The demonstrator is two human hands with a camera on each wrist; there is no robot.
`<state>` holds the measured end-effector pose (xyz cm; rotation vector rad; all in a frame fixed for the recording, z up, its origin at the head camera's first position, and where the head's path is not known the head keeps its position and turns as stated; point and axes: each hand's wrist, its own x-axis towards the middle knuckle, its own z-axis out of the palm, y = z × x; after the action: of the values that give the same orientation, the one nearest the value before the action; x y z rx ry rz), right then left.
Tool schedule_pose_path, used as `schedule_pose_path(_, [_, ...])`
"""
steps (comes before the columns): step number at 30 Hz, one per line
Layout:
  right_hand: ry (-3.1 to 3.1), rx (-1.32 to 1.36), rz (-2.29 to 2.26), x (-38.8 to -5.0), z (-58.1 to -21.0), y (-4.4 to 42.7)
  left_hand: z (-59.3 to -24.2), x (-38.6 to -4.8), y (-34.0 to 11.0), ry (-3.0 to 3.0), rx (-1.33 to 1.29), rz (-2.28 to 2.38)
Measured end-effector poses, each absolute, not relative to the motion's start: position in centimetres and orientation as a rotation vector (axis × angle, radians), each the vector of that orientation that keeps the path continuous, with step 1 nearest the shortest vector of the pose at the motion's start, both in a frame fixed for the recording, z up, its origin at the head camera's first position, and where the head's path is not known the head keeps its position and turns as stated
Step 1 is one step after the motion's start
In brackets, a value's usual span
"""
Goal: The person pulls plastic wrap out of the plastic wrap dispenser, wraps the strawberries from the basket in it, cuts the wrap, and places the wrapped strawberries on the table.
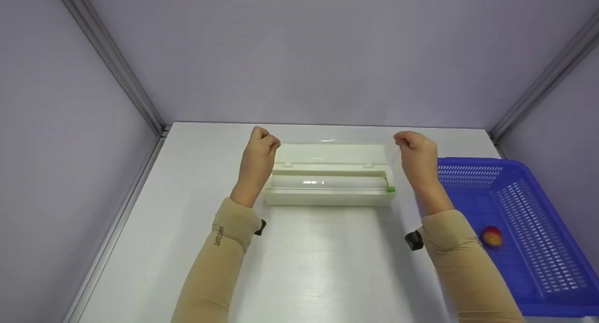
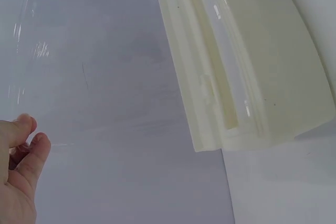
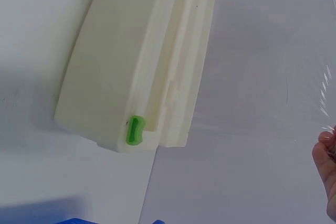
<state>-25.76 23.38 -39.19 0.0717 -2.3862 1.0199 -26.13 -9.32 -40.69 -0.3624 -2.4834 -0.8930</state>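
A nearly invisible sheet of cling film (image 2: 41,50) stretches between the two hands, showing mostly as glints. My left hand (image 1: 258,161) pinches one corner of it between thumb and fingers, beyond the left end of a film dispenser (image 1: 330,199). At the other corner my right hand (image 1: 418,161) pinches the film, its fingertips partly cut off in the right wrist view. Below and between the hands, the cream dispenser stands on the table with its lid (image 1: 332,153) raised at the back. A film roll (image 1: 327,181) lies inside, and a green slide cutter (image 3: 135,130) sits at the right end.
To the right a blue plastic basket (image 1: 519,309) stands close to my right forearm, with a red and yellow fruit (image 1: 492,236) in it. Pale walls (image 1: 299,56) enclose the white table (image 1: 299,267) at the back and sides.
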Motion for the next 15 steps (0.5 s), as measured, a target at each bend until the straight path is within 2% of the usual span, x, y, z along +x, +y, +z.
schedule_pose_path(15, [-2.310,0.071,1.010,-25.0,-36.9,23.4,-38.7,-25.7,-9.3,-2.370,-0.408,-0.875])
